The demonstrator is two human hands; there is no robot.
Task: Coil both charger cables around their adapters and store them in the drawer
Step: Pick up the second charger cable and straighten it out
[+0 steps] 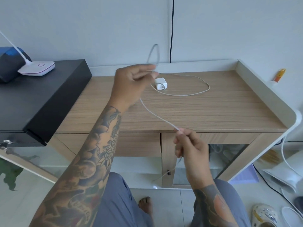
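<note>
pinching white cable [157, 117] w/ both hands over wooden cabinet top [229, 112]. left hand [131, 84] raised above back of top, thumb + fingertips nipping cable, loop sticking up blurred behind it. right hand [191, 150] at front edge, fingers curled round cable, loose end hanging below toward floor. cable taut-ish between hands. white adapter [160, 83] flat on top just beside left hand, 2nd cable [196, 90] looped on wood round it. drawer [139, 144] under top, closed.
</note>
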